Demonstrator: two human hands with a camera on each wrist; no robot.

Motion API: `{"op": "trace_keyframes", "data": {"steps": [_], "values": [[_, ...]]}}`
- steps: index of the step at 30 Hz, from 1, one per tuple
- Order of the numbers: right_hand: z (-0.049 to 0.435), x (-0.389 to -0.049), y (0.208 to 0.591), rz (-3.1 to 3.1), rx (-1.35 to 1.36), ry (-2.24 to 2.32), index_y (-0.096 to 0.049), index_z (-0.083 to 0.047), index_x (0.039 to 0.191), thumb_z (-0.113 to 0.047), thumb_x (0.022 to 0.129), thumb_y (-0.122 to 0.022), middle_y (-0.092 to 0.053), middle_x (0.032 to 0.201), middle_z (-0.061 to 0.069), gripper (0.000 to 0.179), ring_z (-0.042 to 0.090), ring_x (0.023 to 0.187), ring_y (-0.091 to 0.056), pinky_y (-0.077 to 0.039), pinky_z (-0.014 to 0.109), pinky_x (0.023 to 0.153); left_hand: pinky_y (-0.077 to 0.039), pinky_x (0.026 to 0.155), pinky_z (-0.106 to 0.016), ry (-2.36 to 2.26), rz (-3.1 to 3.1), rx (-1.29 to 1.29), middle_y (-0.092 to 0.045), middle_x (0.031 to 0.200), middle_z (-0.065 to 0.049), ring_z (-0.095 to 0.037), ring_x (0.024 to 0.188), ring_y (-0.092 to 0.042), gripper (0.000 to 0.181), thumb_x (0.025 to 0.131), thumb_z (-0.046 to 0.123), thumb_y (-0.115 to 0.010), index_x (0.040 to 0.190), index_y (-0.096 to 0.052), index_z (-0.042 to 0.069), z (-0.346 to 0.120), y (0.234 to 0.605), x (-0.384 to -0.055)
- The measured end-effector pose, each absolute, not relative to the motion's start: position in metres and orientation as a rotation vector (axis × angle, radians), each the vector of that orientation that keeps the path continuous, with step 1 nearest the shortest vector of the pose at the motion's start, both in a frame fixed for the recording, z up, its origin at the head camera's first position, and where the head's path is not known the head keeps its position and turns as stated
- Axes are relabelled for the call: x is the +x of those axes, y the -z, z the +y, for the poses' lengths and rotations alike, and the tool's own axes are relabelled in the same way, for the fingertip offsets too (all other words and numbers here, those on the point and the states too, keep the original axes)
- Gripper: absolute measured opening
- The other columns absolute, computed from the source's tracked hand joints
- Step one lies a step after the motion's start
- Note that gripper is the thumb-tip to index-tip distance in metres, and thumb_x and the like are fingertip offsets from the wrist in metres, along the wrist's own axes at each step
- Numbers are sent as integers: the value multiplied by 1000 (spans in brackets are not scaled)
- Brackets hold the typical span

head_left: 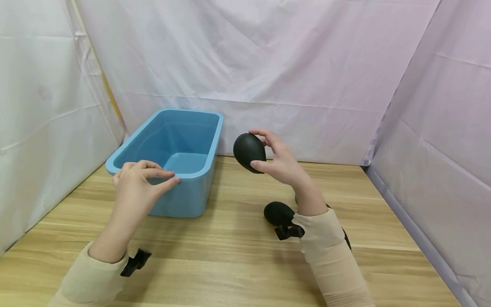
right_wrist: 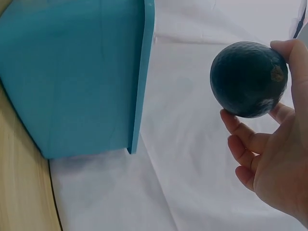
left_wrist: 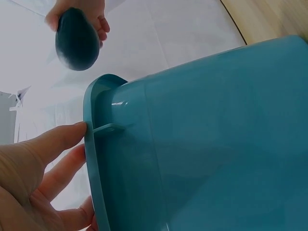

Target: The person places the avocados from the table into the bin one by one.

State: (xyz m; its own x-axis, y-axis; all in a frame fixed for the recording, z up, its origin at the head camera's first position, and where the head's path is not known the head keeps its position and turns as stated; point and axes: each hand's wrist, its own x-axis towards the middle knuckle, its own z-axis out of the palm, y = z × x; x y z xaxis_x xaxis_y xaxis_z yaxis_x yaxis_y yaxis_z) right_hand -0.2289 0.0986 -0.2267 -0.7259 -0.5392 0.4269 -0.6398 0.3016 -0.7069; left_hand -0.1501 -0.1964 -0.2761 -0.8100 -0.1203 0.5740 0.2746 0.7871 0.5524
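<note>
My right hand [head_left: 283, 164] grips a dark avocado [head_left: 248, 152] between thumb and fingers, held up above the table to the right of a blue plastic tub [head_left: 197, 175]. In the right wrist view, the stem scar shows on the bumpy skin of the avocado [right_wrist: 248, 79]. My left hand [head_left: 135, 184] pinches the near rim of the tub, thumb on the outer side. The left wrist view shows the thumb and fingertips right at the rim [left_wrist: 91, 159]. A second avocado [head_left: 278, 213] lies on the table beneath my right forearm.
The tub stands on a wood-grain table [head_left: 230, 264], toward the back left. Part of another dark thing [head_left: 347, 239] shows behind my right sleeve, mostly hidden. White cloth [head_left: 291, 64] hangs behind the table and at both sides. Black camera mounts [head_left: 136, 262] stick out from both wrists.
</note>
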Motion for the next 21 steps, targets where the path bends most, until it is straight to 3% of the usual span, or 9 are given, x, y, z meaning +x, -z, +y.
{"op": "trace_keyframes", "data": {"steps": [6,13,18,21], "values": [[85,-230,223,-2411,1158,-1414,-39,-10,132,-8,79,-64,-50,113,11,59,23,108,-39,-45,39,74,-12,88,-60,860,-2356,-118,-58,92,-8,-32,97,-39,24,68,26,-79,85,-74,9,-196,277,-151],[78,-257,239,-2345,1209,-1405,-40,-26,131,-20,78,-67,-52,107,-1,59,16,105,-41,-43,40,76,-14,86,-59,855,-2343,-125,-58,91,-7,-32,95,-39,23,68,25,-79,84,-75,9,-195,277,-151],[72,-263,240,-2346,1205,-1412,-41,-34,129,-22,79,-66,-52,104,-2,58,14,106,-41,-44,40,74,-13,87,-59,861,-2345,-124,-58,92,-8,-32,96,-39,25,68,26,-79,84,-74,9,-196,277,-151],[67,-262,236,-2364,1192,-1413,-40,-33,129,-21,79,-65,-51,102,0,57,15,103,-42,-44,38,74,-12,88,-59,868,-2342,-124,-58,92,-8,-32,96,-39,25,68,26,-79,84,-74,8,-196,278,-151]]}}
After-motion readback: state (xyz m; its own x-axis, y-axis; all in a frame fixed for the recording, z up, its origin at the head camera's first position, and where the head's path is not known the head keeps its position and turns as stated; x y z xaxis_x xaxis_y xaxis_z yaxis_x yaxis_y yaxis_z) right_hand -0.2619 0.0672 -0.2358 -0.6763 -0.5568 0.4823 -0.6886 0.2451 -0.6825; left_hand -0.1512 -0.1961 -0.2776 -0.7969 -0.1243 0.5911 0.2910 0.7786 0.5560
